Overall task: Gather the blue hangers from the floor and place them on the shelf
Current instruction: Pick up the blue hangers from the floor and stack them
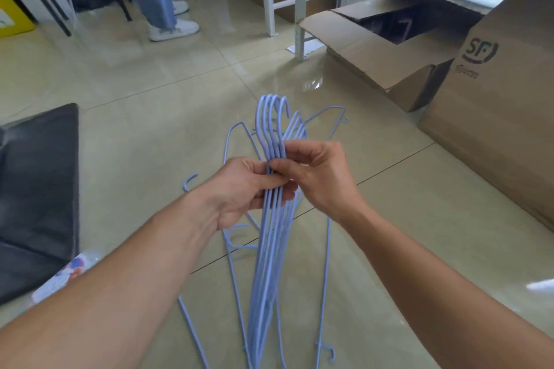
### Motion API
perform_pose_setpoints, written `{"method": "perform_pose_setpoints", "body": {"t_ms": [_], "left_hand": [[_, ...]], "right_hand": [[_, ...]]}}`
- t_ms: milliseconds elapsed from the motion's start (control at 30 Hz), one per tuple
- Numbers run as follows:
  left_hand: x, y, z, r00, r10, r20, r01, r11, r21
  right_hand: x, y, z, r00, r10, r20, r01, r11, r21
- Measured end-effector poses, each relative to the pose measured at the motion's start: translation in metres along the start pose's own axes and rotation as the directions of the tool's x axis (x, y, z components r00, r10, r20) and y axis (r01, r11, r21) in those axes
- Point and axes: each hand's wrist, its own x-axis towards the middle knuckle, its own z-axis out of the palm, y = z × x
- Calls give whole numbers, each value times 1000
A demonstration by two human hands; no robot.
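A bundle of several light-blue wire hangers (271,128) is held upright over the tiled floor, hooks stacked together and pointing away from me. My left hand (242,191) grips the bundle at the necks from the left. My right hand (317,176) pinches the same necks from the right, fingertips touching the left hand's. The hangers' long bodies trail down toward me between my forearms. Another blue hanger's hook (189,182) lies on the floor just left of my left hand. White metal shelf legs (299,9) stand at the back.
An open cardboard box (389,48) and a tall box with a logo (503,104) stand on the right. A dark cushion (39,188) lies at left, a plastic packet (69,272) beside it. A person's legs in white shoes (174,28) stand far left.
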Motion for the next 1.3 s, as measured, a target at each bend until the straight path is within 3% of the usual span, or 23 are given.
{"method": "perform_pose_setpoints", "body": {"t_ms": [133, 200, 333, 500, 567, 667, 833, 933, 1000, 1100, 1300], "left_hand": [[-18, -10, -37, 989, -25, -145, 12, 996, -90], [-28, -19, -57, 981, -41, -187, 17, 992, -129], [-47, -37, -89, 961, -68, -268, 28, 988, -151], [-54, -47, -130, 930, -93, -354, 20, 978, -206], [-55, -48, -130, 929, -89, -360, 10, 976, -217], [-55, -52, -132, 922, -97, -374, 16, 977, -215], [-52, -55, -125, 926, -106, -363, 26, 975, -219], [-51, -57, -120, 928, -105, -357, 22, 974, -227], [-50, -58, -116, 932, -105, -347, 23, 972, -232], [-49, -55, -107, 946, -98, -308, 28, 974, -224], [-53, -52, -102, 954, -35, -299, -22, 982, -187]], "right_hand": [[5, 35, 10, 987, 29, -158, -29, 1000, 5], [-4, 74, 22, 990, 65, -128, -89, 978, -190], [-36, 148, 72, 941, 293, 166, -95, 703, -705], [-43, 192, 117, 884, 367, 290, 148, 369, -918], [-42, 196, 111, 895, 344, 285, 178, 309, -934], [-42, 185, 105, 908, 292, 301, 189, 355, -915], [-28, 119, 77, 972, 90, 219, 117, 623, -773], [-17, 68, 75, 994, 43, 101, 14, 862, -506], [-11, 45, 84, 995, 91, 52, -75, 964, -255], [-2, 27, 102, 992, 108, 65, -107, 994, -14], [5, 24, 125, 991, 118, 70, -120, 992, 28]]}}
